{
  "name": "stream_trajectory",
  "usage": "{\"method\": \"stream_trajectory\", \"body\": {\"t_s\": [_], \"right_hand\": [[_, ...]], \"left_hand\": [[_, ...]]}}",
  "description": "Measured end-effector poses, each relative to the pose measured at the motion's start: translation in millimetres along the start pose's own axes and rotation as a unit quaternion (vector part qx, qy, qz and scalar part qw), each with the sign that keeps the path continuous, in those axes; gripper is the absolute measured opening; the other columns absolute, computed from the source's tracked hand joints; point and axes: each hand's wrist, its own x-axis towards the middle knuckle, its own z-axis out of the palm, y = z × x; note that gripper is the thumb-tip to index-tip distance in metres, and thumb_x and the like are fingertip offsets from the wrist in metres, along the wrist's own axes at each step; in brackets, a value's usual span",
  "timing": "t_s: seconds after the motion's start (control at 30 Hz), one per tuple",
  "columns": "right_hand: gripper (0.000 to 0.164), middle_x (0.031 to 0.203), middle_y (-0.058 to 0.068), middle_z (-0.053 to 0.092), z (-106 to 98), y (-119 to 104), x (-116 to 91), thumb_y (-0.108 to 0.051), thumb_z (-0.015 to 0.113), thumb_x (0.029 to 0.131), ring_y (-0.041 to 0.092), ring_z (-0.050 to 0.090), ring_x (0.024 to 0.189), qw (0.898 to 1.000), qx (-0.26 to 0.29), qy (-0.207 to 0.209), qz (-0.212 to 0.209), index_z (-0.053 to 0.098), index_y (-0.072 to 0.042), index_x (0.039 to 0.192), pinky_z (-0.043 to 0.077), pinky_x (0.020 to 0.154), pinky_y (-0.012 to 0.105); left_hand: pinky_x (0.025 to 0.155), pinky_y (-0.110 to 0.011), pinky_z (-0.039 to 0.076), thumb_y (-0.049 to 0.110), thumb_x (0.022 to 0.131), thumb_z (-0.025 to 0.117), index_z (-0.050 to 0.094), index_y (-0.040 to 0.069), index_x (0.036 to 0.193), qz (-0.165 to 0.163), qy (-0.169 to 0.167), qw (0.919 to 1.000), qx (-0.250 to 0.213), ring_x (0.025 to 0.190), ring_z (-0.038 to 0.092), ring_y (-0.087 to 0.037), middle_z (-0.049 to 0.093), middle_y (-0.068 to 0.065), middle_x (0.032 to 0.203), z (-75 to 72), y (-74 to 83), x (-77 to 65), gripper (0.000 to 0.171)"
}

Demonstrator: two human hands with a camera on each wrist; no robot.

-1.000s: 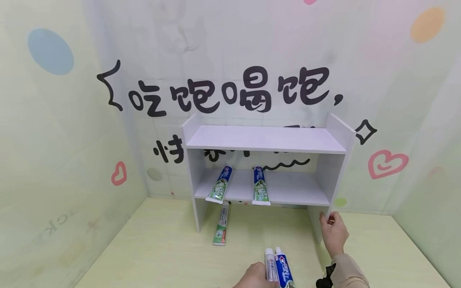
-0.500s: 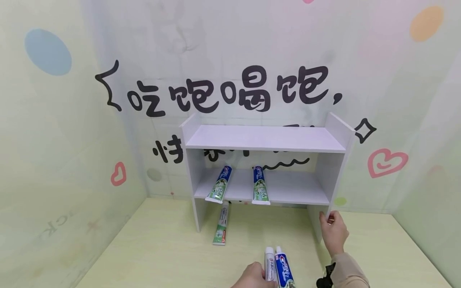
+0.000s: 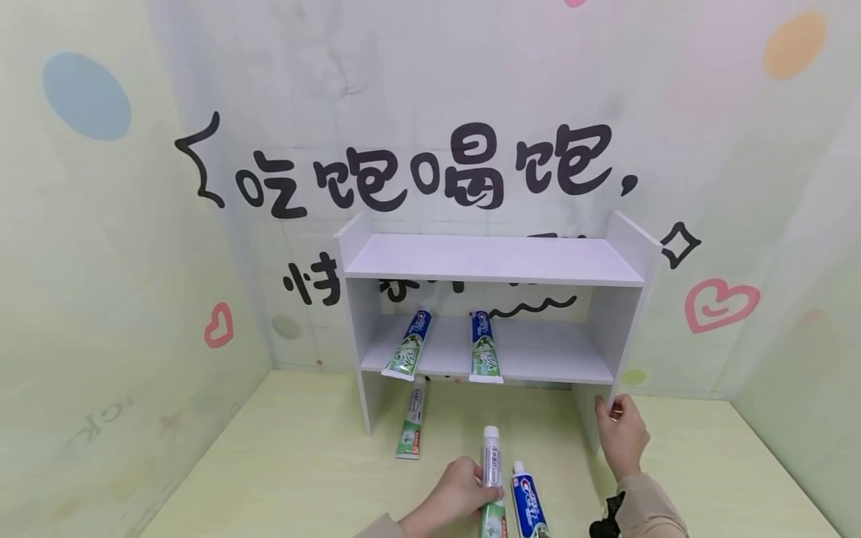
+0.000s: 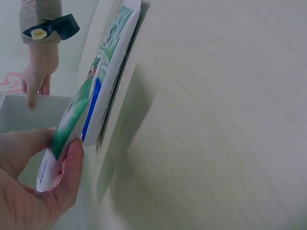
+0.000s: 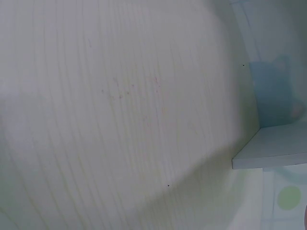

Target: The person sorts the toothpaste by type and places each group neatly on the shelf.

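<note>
My left hand (image 3: 460, 489) grips a white and green toothpaste tube (image 3: 492, 474) near the table's front edge, its cap pointing toward the white shelf unit (image 3: 494, 261). In the left wrist view the same tube (image 4: 79, 112) sits between my thumb and fingers, lifted off the table. A blue toothpaste tube (image 3: 528, 501) lies on the table just to its right. My right hand (image 3: 622, 433) holds the front edge of the shelf's right side panel. Two tubes (image 3: 408, 345) (image 3: 486, 347) lie on the lower shelf, and another tube (image 3: 412, 422) lies on the table under it.
The pale wooden table (image 3: 303, 463) is boxed in by decorated walls at the left, back and right. The shelf's top board (image 3: 491, 258) holds nothing. The right wrist view shows only table surface (image 5: 120, 120) and a shelf corner (image 5: 273, 153).
My left hand has closed on the white and green tube and moved it forward toward the shelf, away from the blue tube. My right hand has stayed on the side panel.
</note>
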Motion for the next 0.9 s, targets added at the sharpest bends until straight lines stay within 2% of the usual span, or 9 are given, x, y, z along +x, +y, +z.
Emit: {"method": "stream_trajectory", "body": {"t_s": [0.3,0.67,0.9], "right_hand": [[0.017,0.087,0.022,0.065,0,-2,0,-0.015,0.06,0.085,0.038,0.061,0.082,1.0,0.003,0.002,0.0,0.053,0.001,0.083,0.035,0.074,0.048],[0.016,0.086,0.022,0.065,1,0,-2,-0.013,0.06,0.084,0.038,0.062,0.08,1.0,0.005,0.009,-0.003,0.053,0.001,0.082,0.036,0.074,0.047],[0.016,0.086,0.022,0.065,0,-2,0,-0.013,0.061,0.084,0.034,0.063,0.078,1.0,-0.001,0.006,0.002,0.053,0.001,0.081,0.036,0.074,0.048]], "left_hand": [[0.048,-0.024,0.051,0.007,0.075,0.07,0.055,-0.004,0.084,0.012,0.014,0.9998,0.004,0.051,0.055,-0.013,0.058,-0.007,0.068,-13.1,5.2,12.0,0.021],[0.049,-0.028,0.051,0.007,0.076,0.069,0.056,-0.006,0.089,0.039,0.038,0.9985,0.0,0.053,0.054,-0.013,0.059,-0.008,0.068,-21.0,-2.9,33.5,0.023],[0.045,-0.021,0.047,0.007,0.077,0.068,0.057,-0.007,0.089,0.046,0.043,0.9978,0.024,0.054,0.054,-0.013,0.059,-0.007,0.069,-25.2,-3.3,48.3,0.023]]}}
